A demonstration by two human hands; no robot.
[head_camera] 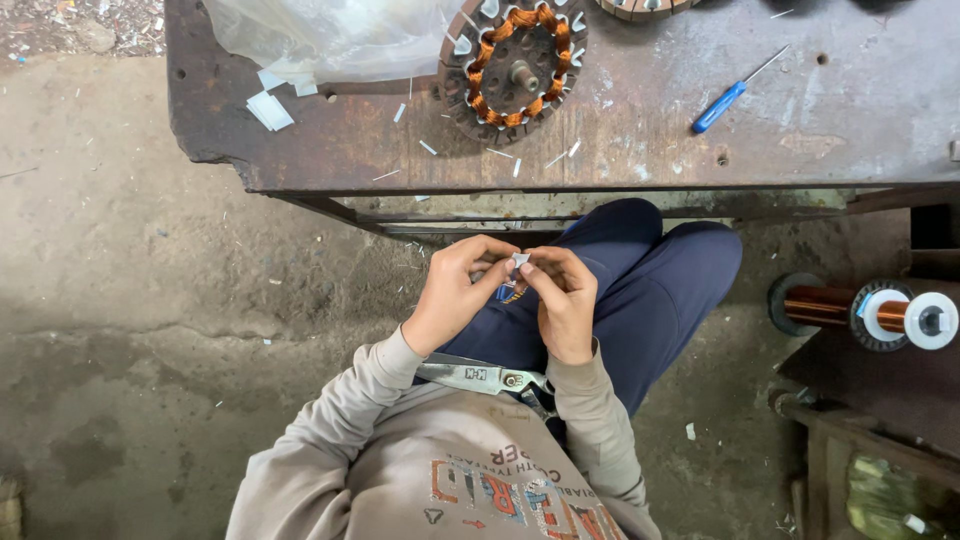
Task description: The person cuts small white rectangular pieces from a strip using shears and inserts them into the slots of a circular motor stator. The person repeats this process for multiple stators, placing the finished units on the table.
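- Left hand (455, 292) and right hand (562, 300) are meeting over the lap, fingertips touching, both pinching a small white paper strip (521, 260) between them.
- Strip is sitting right at the fingertips, partly hidden by fingers; its exact shape can't be told.
- Metal scissors (485, 376) are lying across the lap just below both wrists, neither hand touching them.
- Rusty metal desk (850, 120) is standing ahead of the hands, well apart.
- Motor stator with copper windings (512, 62) is resting on the desk, straight ahead of the hands.
- Blue-handled screwdriver (728, 98) is lying on the desk, ahead and to the right of the right hand.
- Clear plastic bag (330, 35) is lying ahead-left, white paper scraps (268, 108) beside it.
- Copper wire spool (865, 312) is sitting far right of the right hand.
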